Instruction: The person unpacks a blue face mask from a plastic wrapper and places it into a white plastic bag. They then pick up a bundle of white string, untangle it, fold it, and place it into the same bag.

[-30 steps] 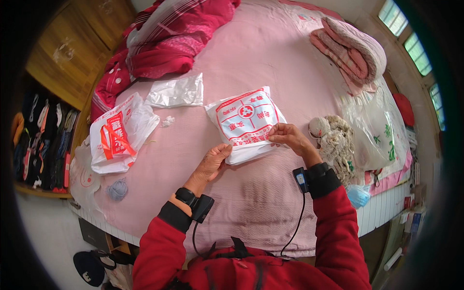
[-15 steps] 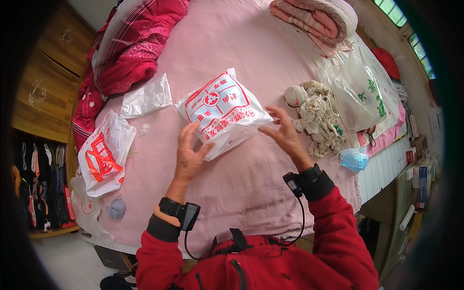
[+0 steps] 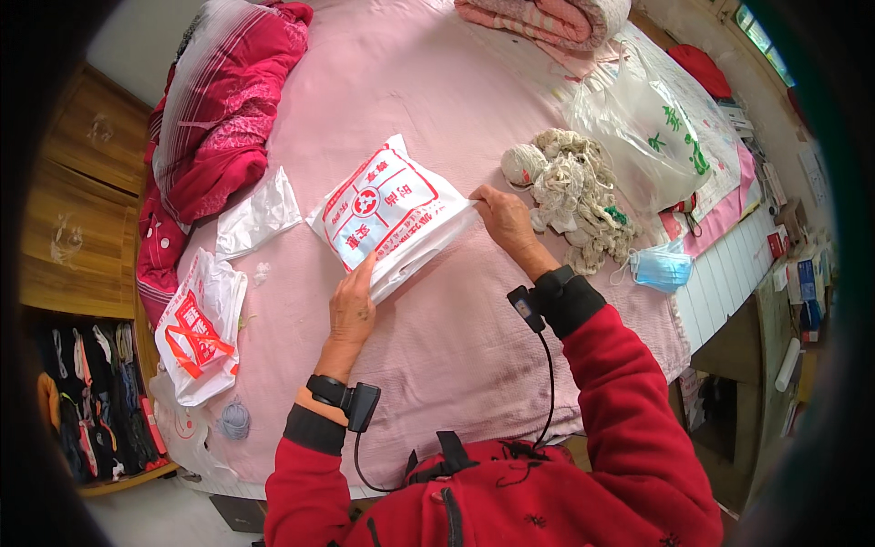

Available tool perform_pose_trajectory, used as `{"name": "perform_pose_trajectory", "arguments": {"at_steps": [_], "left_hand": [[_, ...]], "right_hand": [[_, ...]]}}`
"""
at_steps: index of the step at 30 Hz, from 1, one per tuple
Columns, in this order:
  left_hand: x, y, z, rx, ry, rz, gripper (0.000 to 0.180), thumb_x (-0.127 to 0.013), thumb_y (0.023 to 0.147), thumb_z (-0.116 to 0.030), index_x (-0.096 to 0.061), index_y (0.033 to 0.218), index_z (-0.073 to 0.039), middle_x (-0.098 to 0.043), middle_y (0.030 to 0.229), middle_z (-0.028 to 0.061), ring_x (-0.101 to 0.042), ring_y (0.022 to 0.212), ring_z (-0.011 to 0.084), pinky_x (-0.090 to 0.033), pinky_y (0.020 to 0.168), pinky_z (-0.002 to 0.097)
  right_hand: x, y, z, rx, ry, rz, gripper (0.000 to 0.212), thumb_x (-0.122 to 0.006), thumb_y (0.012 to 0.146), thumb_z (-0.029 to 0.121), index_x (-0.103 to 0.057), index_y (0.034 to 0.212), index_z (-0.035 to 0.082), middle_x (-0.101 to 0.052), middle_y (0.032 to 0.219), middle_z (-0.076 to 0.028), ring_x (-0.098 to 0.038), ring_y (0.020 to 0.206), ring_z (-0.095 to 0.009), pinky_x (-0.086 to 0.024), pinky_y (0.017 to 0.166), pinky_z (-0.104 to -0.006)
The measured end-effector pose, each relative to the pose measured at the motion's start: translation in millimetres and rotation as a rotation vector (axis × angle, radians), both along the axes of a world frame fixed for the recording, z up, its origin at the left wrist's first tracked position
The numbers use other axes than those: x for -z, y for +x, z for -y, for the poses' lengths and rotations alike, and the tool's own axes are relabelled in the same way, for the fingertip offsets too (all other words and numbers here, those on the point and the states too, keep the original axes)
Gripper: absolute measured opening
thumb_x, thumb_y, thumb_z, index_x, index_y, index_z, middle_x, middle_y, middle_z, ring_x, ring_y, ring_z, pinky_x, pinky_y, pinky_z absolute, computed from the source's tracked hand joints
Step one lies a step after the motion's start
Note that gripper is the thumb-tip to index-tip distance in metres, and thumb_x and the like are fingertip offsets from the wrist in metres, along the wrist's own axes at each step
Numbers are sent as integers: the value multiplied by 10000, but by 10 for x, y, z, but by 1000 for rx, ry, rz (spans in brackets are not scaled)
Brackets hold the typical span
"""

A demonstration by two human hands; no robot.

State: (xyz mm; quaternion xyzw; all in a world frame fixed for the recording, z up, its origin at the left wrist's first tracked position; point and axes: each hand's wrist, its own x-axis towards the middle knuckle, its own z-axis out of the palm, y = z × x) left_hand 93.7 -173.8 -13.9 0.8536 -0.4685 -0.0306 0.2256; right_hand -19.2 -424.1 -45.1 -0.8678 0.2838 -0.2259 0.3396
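Note:
A white plastic bag (image 3: 378, 205) with red and blue print lies plump and folded over on the pink bedspread (image 3: 437, 365), in front of me. My right hand (image 3: 507, 223) pinches its right near corner between thumb and fingers. At the left near corner, my left hand (image 3: 352, 305) has its fingers closed against the plastic; part of that grip is hidden from above. Between the two hands the bag's near edge is drawn out fairly straight.
Right of the bag lies a tangled heap of off-white yarn (image 3: 574, 191), with a clear plastic bag (image 3: 647, 137) and a blue face mask (image 3: 661, 266) beyond. To the left are a folded white bag (image 3: 258, 217), a red-printed bag (image 3: 199, 333) and a grey yarn ball (image 3: 234, 419).
My right hand has gone from open beside the bag to pinching its corner. My left hand has closed at the other corner. The whole view has shifted a little.

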Motion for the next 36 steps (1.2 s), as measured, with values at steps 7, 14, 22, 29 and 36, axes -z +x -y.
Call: {"name": "perform_pose_trajectory", "arguments": {"at_steps": [7, 14, 22, 29, 36], "left_hand": [[11, -107, -29, -21, -106, -55, 624, -326, 649, 125, -384, 1254, -20, -312, 1319, 222, -351, 1189, 355, -309, 981, 366], [-7, -103, -144, -55, -114, -249, 611, -409, 695, 68, -329, 1294, -25, -244, 1370, 197, -261, 1262, 313, -224, 1036, 357], [-67, 198, -403, -41, -57, -291, 964, -760, 566, -263, -229, 1347, -72, -224, 1388, 168, -224, 1273, 322, -217, 1034, 387], [316, 475, -524, -143, -155, -491, 962, -777, 520, -235, -280, 1320, -39, -179, 1390, 208, -211, 1273, 334, -221, 1027, 388], [509, 508, -277, 55, -115, 57, 854, -704, 617, -117, -238, 1329, -42, -215, 1370, 204, -224, 1258, 352, -228, 1025, 406]], "right_hand": [[227, 29, -160, 44, 553, 319, 308, -519, 777, 49, -505, 1085, 47, -598, 917, -165, -594, 746, -233, -483, 621, -343], [148, 59, -79, -36, 1003, 384, 368, -471, 767, -11, -460, 1135, -17, -570, 966, -157, -588, 785, -187, -534, 599, -275], [85, -75, -15, -74, 1133, 385, 485, -499, 820, 29, -319, 1270, 4, -544, 1044, -116, -574, 858, -165, -505, 667, -250], [239, -669, -116, -75, 1151, 192, 640, -602, 783, 92, -252, 1313, 14, -541, 1041, -137, -564, 859, -155, -471, 686, -260], [164, -913, -141, -90, 1071, 119, 513, -590, 785, 97, -366, 1232, -16, -577, 965, -108, -572, 788, -136, -467, 649, -236]]}}
